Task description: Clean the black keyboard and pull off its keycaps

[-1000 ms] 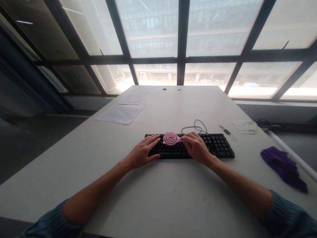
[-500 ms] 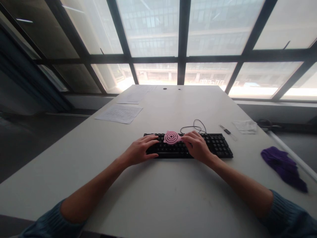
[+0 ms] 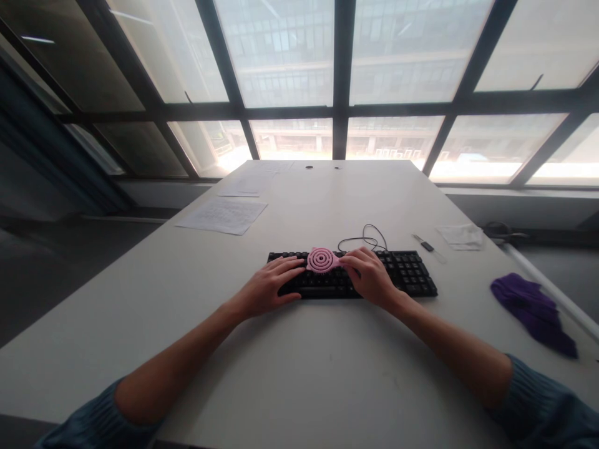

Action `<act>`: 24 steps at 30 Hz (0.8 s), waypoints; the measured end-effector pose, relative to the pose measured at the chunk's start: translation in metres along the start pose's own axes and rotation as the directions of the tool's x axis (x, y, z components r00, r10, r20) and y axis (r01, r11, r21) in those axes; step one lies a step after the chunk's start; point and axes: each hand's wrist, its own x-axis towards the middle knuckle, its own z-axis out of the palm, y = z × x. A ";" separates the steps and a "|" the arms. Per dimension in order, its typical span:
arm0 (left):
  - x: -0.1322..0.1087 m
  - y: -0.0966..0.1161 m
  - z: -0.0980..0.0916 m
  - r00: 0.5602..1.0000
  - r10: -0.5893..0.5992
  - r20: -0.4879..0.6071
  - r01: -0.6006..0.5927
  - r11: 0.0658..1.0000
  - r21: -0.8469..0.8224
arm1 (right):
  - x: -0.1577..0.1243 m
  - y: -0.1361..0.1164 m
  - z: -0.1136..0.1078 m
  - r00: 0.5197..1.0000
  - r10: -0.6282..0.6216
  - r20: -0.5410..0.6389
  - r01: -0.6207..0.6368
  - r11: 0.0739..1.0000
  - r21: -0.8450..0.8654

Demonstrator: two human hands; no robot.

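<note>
A black keyboard (image 3: 327,292) lies across the white table in front of me. My right hand (image 3: 369,273) pinches the short handle of a pink hairbrush (image 3: 321,260), a round one with a spiral back. Its bristles face down onto the keys at the middle of the keyboard. My left hand (image 3: 269,287) rests over the keyboard's left end with its fingers stretched out and the thumb apart along the front edge. Those fingertips reach close to the brush head; whether they touch it I cannot tell.
Behind the keyboard its black cable (image 3: 369,234) lies looped. To the right are a small knife-like tool (image 3: 425,244), a white cloth (image 3: 461,237) and a purple cloth (image 3: 533,312). Printed sheets (image 3: 224,215) lie at the left, and windows stand beyond the table.
My left hand has slid slightly right along the keyboard, closer to the brush head. The brush and my right hand keep nearly the same place on the keys; the whole view has shifted a little.
</note>
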 end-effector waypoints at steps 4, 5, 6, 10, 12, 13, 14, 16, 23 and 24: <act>0.000 -0.001 -0.003 1.000 0.001 -0.004 -0.001 1.000 0.015 | 0.001 -0.003 -0.001 0.996 -0.069 0.061 0.066 0.997 0.045; 0.000 -0.002 -0.004 1.000 -0.002 -0.003 0.002 1.000 0.018 | 0.001 -0.004 -0.001 0.993 -0.088 0.073 0.084 0.995 0.053; 0.000 -0.002 -0.005 1.000 -0.007 -0.002 0.007 1.000 0.022 | 0.001 -0.004 -0.001 0.992 -0.099 0.078 0.095 0.994 0.053; -0.001 -0.002 -0.010 0.999 -0.030 0.028 0.029 0.999 0.039 | 0.000 -0.003 0.000 0.996 -0.067 0.052 0.067 0.998 0.004; -0.001 -0.001 -0.011 0.999 -0.035 0.039 0.034 0.998 0.044 | -0.001 -0.002 0.001 0.998 -0.052 0.037 0.052 0.999 -0.006; -0.001 -0.001 -0.011 0.999 -0.035 0.037 0.034 0.998 0.043 | 0.000 -0.002 0.001 0.998 -0.053 0.037 0.054 0.999 -0.002; -0.001 0.000 -0.011 0.999 -0.035 0.031 0.033 0.999 0.040 | 0.000 -0.002 0.000 0.997 -0.061 0.041 0.061 0.998 0.006; -0.001 0.001 -0.010 0.999 -0.028 0.016 0.027 0.999 0.027 | 0.000 -0.003 0.000 0.994 -0.091 0.062 0.089 0.996 0.031; -0.001 0.000 -0.008 0.999 -0.044 0.015 0.044 0.999 0.020 | 0.002 -0.009 -0.005 0.967 -0.211 0.141 0.199 0.975 0.097; -0.001 -0.001 -0.008 0.998 -0.054 0.015 0.053 0.998 0.025 | 0.002 -0.009 -0.006 0.963 -0.225 0.149 0.211 0.972 0.109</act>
